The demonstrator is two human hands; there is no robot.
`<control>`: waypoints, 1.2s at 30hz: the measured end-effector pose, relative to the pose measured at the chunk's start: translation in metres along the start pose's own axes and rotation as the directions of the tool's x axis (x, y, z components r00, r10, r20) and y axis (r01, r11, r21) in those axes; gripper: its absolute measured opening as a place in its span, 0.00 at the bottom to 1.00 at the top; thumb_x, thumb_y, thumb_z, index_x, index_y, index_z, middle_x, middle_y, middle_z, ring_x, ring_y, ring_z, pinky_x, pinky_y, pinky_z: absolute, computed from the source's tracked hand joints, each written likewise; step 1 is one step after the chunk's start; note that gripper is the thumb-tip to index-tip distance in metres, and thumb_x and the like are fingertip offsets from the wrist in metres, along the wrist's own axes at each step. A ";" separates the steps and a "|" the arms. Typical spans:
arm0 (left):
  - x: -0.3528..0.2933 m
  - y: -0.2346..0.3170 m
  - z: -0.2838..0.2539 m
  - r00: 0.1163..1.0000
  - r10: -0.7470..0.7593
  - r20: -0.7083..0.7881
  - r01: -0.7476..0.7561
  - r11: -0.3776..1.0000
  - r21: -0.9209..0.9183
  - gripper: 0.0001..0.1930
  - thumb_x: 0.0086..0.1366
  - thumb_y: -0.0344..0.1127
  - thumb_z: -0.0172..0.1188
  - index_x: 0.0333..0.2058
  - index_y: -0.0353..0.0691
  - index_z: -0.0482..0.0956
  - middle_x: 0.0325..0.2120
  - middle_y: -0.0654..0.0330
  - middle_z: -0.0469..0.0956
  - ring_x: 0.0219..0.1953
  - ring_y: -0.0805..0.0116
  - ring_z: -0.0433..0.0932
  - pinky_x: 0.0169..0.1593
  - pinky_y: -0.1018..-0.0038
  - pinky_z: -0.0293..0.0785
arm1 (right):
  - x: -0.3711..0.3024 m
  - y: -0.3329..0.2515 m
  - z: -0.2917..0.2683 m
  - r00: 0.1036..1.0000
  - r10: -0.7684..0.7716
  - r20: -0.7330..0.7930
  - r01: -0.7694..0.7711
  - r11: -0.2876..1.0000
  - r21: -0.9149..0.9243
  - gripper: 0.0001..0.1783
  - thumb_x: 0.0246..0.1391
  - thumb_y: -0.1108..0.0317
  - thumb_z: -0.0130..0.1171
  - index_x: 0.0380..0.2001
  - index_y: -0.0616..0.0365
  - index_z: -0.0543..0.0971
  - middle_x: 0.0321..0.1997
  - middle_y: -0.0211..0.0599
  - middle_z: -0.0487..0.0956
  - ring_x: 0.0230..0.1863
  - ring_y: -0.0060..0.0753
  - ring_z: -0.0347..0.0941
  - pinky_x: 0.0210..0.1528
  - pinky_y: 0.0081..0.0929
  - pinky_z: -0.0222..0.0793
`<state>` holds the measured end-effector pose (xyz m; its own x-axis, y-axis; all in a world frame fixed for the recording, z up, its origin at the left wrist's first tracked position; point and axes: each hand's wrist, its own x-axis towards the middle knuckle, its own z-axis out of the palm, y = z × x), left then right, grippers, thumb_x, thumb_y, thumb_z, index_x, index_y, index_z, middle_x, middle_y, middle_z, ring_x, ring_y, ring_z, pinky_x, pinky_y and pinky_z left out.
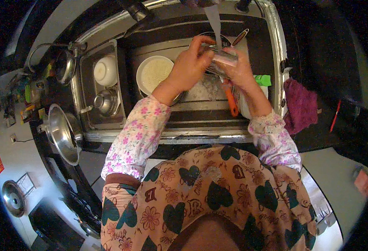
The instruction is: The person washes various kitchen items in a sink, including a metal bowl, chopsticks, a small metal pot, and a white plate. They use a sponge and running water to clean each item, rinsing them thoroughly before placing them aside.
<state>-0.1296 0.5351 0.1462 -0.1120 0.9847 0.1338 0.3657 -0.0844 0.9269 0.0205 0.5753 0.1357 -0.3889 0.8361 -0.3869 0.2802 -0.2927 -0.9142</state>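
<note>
Both my hands are over the sink under a stream of water (215, 29) from the tap. Between them is a shiny metal cylinder that looks like a steel cup (226, 58). My left hand (189, 62) grips its left end, fingers curled and partly blurred. My right hand (241, 71) wraps around the right end. Just below, an orange-handled utensil (231, 100) lies in the sink; its working end is partly hidden. Behind the hands sits a dark round pan (207, 37), mostly covered from view. A white bowl (140, 76) with pale, cloudy contents stands left of my left hand.
A side basin on the left holds a white bowl (105, 71) and a steel bowl (105, 103). A green-capped bottle (262, 80) stands by my right wrist. A purple cloth (300, 106) hangs at the right rim. A large steel basin (63, 134) sits at the left.
</note>
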 end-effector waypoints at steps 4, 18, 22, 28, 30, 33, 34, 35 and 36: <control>0.008 -0.006 -0.013 0.758 -0.562 0.332 0.596 0.803 -0.003 0.20 0.63 0.50 0.41 0.38 0.37 0.67 0.29 0.45 0.74 0.30 0.47 0.74 0.33 0.63 0.68 | 0.017 -0.002 -0.003 0.864 -0.498 -0.071 0.420 0.793 -0.442 0.17 0.42 0.63 0.65 0.32 0.58 0.71 0.19 0.34 0.71 0.16 0.27 0.69 0.18 0.26 0.66; 0.017 -0.013 -0.018 0.994 0.103 -0.046 -0.094 0.983 0.156 0.18 0.57 0.48 0.51 0.40 0.41 0.66 0.23 0.50 0.75 0.26 0.47 0.74 0.29 0.61 0.68 | -0.040 0.057 0.003 0.776 0.168 0.608 -0.624 0.339 0.704 0.21 0.51 0.48 0.53 0.27 0.58 0.70 0.09 0.28 0.66 0.03 0.21 0.56 0.03 0.19 0.54; 0.016 -0.018 -0.003 0.993 0.004 -0.116 0.024 0.972 0.233 0.19 0.61 0.48 0.48 0.40 0.36 0.66 0.24 0.46 0.75 0.26 0.45 0.74 0.29 0.60 0.68 | -0.050 0.074 0.010 0.967 0.184 0.177 -0.103 0.916 -0.388 0.24 0.47 0.57 0.60 0.42 0.63 0.69 0.30 0.42 0.73 0.26 0.30 0.71 0.24 0.21 0.69; 0.007 -0.038 0.027 0.965 -0.182 -0.186 0.192 0.981 0.035 0.24 0.64 0.53 0.41 0.40 0.33 0.65 0.26 0.46 0.75 0.22 0.51 0.74 0.26 0.63 0.67 | -0.033 0.041 0.006 0.998 0.036 -0.053 -0.019 0.956 0.293 0.34 0.46 0.63 0.62 0.54 0.64 0.61 0.47 0.45 0.71 0.46 0.33 0.70 0.43 0.30 0.71; 0.000 -0.036 0.028 0.885 -0.465 -0.009 0.455 0.869 -0.195 0.25 0.64 0.54 0.40 0.40 0.33 0.65 0.25 0.50 0.75 0.20 0.59 0.74 0.22 0.68 0.67 | -0.024 0.026 0.010 0.998 0.051 -0.042 -0.025 0.878 0.478 0.29 0.48 0.65 0.60 0.51 0.66 0.64 0.45 0.43 0.73 0.45 0.32 0.70 0.45 0.28 0.70; -0.017 -0.035 0.034 0.760 -0.605 0.236 0.638 0.626 -0.448 0.25 0.65 0.54 0.37 0.41 0.34 0.64 0.26 0.54 0.74 0.19 0.68 0.73 0.18 0.75 0.66 | -0.007 0.033 0.015 0.996 -0.001 -0.092 0.047 0.865 0.499 0.29 0.44 0.65 0.64 0.48 0.64 0.66 0.44 0.41 0.74 0.43 0.31 0.71 0.45 0.26 0.69; -0.024 -0.034 0.036 0.734 -0.609 0.301 0.662 0.541 -0.518 0.25 0.65 0.54 0.36 0.41 0.34 0.64 0.26 0.55 0.74 0.18 0.70 0.73 0.18 0.78 0.66 | -0.006 0.033 0.018 0.986 -0.015 -0.167 0.088 0.893 0.442 0.30 0.40 0.65 0.66 0.47 0.63 0.67 0.43 0.40 0.75 0.42 0.32 0.72 0.44 0.27 0.69; -0.029 -0.034 0.032 0.712 -0.591 0.379 0.694 0.508 -0.511 0.23 0.65 0.50 0.40 0.45 0.33 0.62 0.31 0.54 0.74 0.21 0.70 0.74 0.19 0.77 0.68 | -0.005 0.034 0.018 0.970 -0.033 -0.241 0.126 0.916 0.380 0.32 0.37 0.65 0.69 0.46 0.62 0.68 0.42 0.38 0.75 0.41 0.33 0.73 0.44 0.27 0.69; -0.037 -0.037 0.031 0.741 -0.602 0.296 0.663 0.592 -0.457 0.22 0.64 0.47 0.43 0.47 0.33 0.61 0.33 0.54 0.73 0.22 0.70 0.74 0.20 0.77 0.69 | -0.002 0.035 0.017 0.945 -0.157 -0.288 0.210 0.964 0.163 0.33 0.34 0.65 0.70 0.46 0.61 0.68 0.42 0.39 0.76 0.41 0.35 0.73 0.44 0.28 0.69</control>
<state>-0.1098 0.5070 0.0963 -0.0298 0.8261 -0.5627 -0.2802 0.5335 0.7981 0.0166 0.5551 0.1024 -0.1583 0.9694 -0.1875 0.0451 -0.1826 -0.9822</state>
